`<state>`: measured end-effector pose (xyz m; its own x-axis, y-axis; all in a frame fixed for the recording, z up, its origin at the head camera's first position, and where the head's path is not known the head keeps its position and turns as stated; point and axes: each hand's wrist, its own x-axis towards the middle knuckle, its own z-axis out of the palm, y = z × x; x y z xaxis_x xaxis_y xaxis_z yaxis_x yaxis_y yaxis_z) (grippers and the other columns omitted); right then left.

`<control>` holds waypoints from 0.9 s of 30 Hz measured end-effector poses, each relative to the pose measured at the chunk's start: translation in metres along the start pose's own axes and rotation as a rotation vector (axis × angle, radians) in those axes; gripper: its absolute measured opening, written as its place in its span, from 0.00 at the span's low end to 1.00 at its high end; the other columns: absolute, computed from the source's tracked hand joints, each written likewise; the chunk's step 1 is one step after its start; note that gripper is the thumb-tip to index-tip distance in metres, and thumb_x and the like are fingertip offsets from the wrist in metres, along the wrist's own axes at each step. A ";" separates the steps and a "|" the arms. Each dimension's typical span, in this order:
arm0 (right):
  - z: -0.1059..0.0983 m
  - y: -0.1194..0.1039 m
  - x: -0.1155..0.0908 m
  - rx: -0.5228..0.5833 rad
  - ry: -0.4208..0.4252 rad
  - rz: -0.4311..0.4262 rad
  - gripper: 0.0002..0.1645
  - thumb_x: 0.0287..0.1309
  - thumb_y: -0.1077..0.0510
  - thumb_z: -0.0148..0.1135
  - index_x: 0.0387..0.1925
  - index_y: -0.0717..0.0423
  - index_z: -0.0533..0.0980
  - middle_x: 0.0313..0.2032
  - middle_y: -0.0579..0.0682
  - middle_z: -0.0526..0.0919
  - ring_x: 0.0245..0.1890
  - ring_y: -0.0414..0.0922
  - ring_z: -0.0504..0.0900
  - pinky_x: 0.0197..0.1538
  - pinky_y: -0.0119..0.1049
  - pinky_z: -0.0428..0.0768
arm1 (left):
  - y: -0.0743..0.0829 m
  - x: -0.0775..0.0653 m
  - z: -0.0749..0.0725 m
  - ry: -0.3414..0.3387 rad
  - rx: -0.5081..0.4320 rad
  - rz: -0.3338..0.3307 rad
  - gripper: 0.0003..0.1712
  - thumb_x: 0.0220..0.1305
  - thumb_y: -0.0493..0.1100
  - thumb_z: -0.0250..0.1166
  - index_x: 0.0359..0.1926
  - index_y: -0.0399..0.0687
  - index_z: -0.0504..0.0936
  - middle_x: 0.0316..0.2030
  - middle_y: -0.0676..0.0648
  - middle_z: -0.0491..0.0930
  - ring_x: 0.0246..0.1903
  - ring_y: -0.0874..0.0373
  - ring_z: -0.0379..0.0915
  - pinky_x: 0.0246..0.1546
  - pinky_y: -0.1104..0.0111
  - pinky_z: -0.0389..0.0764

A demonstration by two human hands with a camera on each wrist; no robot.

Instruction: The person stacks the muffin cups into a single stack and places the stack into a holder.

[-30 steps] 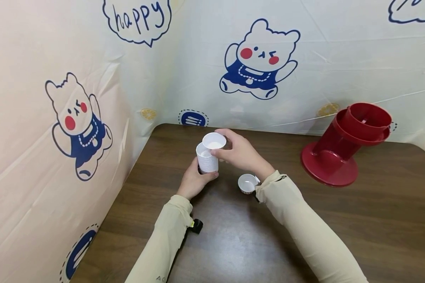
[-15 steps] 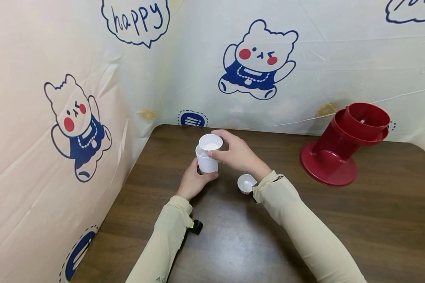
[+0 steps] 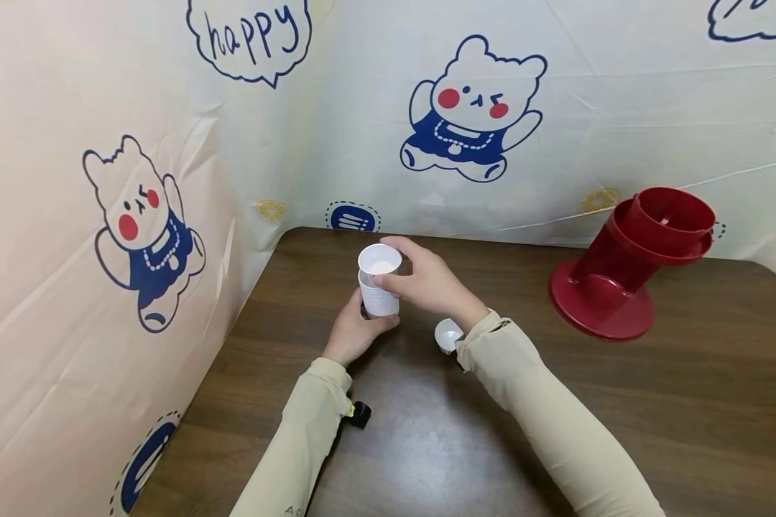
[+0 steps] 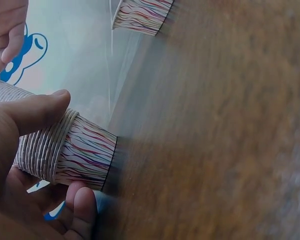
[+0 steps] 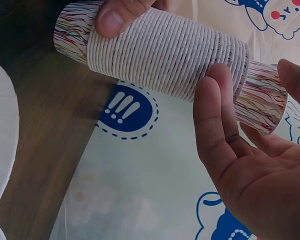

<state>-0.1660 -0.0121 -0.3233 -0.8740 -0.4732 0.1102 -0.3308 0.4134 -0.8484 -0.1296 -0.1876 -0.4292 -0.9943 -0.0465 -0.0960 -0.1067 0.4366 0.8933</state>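
Observation:
My left hand point(image 3: 352, 330) grips a nested stack of white paper cups point(image 3: 380, 300) around its lower part, upright above the table. Coloured wavy lines show on the lowest cup's wall point(image 4: 87, 152) in the left wrist view. At the stack's mouth, my right hand point(image 3: 430, 280) holds a single paper cup point(image 3: 379, 257) between thumb and fingers. That cup's patterned wall point(image 5: 262, 95) sticks out beyond the stack's rims in the right wrist view, its lower end at or inside the mouth. Another paper cup point(image 3: 448, 335) stands on the table by my right wrist, partly hidden by the sleeve.
A dark red plastic stand point(image 3: 640, 266) with a round base and tube-like open top stands at the right rear of the brown wooden table point(image 3: 705, 388). Patterned cloth point(image 3: 336, 122) hangs along the table's back and left edges.
My right hand has shifted slightly left with the single cup, which now sits more directly over the stack's mouth. The left hand and stack have hardly moved.

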 end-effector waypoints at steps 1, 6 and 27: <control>0.000 0.000 0.000 0.002 0.000 0.002 0.38 0.61 0.52 0.71 0.70 0.52 0.69 0.63 0.51 0.76 0.58 0.49 0.74 0.58 0.48 0.75 | 0.000 0.000 0.000 -0.001 -0.002 0.002 0.45 0.56 0.49 0.76 0.71 0.49 0.64 0.61 0.43 0.74 0.59 0.45 0.71 0.61 0.47 0.69; 0.002 0.001 -0.001 0.000 -0.014 0.020 0.39 0.61 0.52 0.70 0.71 0.51 0.68 0.64 0.52 0.75 0.57 0.51 0.74 0.56 0.48 0.77 | 0.001 0.000 0.000 -0.001 -0.001 0.006 0.46 0.56 0.49 0.76 0.71 0.50 0.64 0.62 0.43 0.74 0.60 0.45 0.70 0.62 0.47 0.68; 0.015 0.018 -0.005 0.003 -0.115 0.107 0.40 0.62 0.55 0.70 0.73 0.50 0.63 0.58 0.56 0.77 0.54 0.52 0.77 0.44 0.42 0.81 | -0.002 0.000 0.001 0.006 -0.014 0.028 0.46 0.54 0.51 0.77 0.70 0.51 0.66 0.62 0.45 0.74 0.60 0.48 0.70 0.63 0.50 0.68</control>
<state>-0.1623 -0.0143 -0.3473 -0.8577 -0.5125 -0.0408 -0.2366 0.4639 -0.8537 -0.1298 -0.1876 -0.4310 -0.9969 -0.0400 -0.0682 -0.0787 0.4256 0.9015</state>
